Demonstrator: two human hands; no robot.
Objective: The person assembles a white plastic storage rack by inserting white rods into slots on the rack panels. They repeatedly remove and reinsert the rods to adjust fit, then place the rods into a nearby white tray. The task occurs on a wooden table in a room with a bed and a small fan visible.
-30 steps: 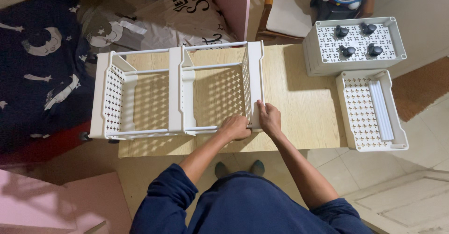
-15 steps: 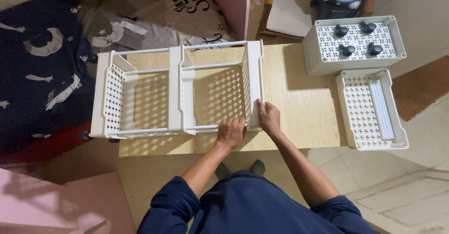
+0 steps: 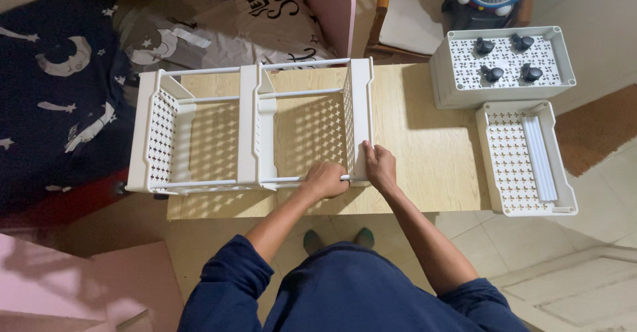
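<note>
The white plastic rack (image 3: 255, 130) lies on the wooden table (image 3: 424, 153). The left hand (image 3: 326, 178) is closed around its thin front rod (image 3: 292, 181), hiding the joint. The right hand (image 3: 378, 165) grips the end panel (image 3: 361, 116).

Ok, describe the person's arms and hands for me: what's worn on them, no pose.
Both hands are bare: the left hand and the right hand show no gloves, and no rings, watch or bracelet can be made out. The forearms are uncovered too. Dark navy blue long sleeves are pushed up and bunched about the elbows, the left sleeve and the right sleeve alike, plain with no visible markings.
</note>
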